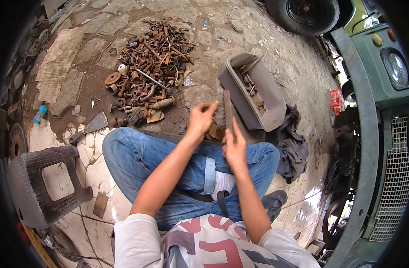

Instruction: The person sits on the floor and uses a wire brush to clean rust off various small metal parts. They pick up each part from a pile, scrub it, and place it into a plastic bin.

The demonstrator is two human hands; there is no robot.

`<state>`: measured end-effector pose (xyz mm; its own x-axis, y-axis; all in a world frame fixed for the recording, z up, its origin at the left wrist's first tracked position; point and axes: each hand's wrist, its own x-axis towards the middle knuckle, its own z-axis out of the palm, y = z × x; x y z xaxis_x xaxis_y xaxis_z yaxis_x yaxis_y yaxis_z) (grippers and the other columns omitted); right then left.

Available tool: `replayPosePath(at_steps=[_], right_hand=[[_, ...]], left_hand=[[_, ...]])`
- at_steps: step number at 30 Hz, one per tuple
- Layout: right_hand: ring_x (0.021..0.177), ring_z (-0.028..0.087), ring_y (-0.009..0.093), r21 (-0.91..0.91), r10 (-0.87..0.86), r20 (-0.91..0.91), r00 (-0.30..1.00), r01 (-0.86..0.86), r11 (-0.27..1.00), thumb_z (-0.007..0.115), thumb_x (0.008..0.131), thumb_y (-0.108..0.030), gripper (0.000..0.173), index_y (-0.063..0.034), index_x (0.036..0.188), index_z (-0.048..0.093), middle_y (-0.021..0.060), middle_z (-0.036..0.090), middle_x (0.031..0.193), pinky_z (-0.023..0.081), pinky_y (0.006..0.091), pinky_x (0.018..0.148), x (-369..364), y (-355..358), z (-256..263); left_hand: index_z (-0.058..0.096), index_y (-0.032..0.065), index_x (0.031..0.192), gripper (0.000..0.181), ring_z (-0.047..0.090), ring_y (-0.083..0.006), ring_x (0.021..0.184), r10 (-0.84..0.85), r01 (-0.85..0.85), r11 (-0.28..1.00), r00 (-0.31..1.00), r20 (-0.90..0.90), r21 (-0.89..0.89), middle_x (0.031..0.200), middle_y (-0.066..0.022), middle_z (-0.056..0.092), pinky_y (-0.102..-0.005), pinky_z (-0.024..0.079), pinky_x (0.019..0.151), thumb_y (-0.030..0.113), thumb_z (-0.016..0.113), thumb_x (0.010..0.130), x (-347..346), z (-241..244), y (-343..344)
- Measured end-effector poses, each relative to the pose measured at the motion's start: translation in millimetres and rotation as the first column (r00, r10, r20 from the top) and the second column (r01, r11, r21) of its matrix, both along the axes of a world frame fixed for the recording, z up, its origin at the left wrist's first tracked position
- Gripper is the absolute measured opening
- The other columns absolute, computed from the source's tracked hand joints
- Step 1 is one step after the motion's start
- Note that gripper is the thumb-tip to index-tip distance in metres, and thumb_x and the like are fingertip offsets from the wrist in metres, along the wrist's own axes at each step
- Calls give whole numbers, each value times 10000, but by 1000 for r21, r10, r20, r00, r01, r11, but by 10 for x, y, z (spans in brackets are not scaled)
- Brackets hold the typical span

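My right hand (pixel 234 144) grips a flat, rust-brown metal bar (pixel 227 107), which points away from me. To its left is my left hand (pixel 200 120), thumb and fingers drawn together; whether something small is between them cannot be made out. Beyond my left hand lies a heap of rusty bolts, nuts, washers and other metal parts (pixel 154 67) on the ground. A grey plastic bin (pixel 273 107) stands just past the bar, with several metal pieces (pixel 249 85) inside. Under my hands, partly covered, sits a brown block (pixel 217 131).
A scraper (pixel 96 123) lies left of my knee, near a dark plastic stool (pixel 26 181) on its side. Dark cloth (pixel 293 150) is bunched beside the bin. A green vehicle's bumper (pixel 362 134) borders the right, with a tire (pixel 305 15) beyond. Cardboard (pixel 58 63) lies at far left.
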<state>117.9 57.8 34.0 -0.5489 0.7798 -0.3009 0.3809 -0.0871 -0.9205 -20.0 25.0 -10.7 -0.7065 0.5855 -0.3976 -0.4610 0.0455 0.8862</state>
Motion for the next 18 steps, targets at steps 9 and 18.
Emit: replayPosePath(at_steps=[9,18], right_hand=[[467,397,40,92,40,-9,999,-39,995,508,1012,-174,521,-139,1505,347,-31,470,652,339,213,400,144,-111,-56],[484,401,36,-112,-211,-152,966,195,974,510,1021,-255,505,-192,1500,362,-22,492,738,325,188,400,98,264,-104]], left_hand=[[702,-37,1002,437,663,-192,807,55,-55,998,998,-36,17,877,-130,721,-323,520,738,379,719,872,-26,-75,52],[649,-18,1103,419,631,-160,869,-4,-37,979,980,201,200,942,-70,678,-286,496,821,359,673,923,-89,79,-83]])
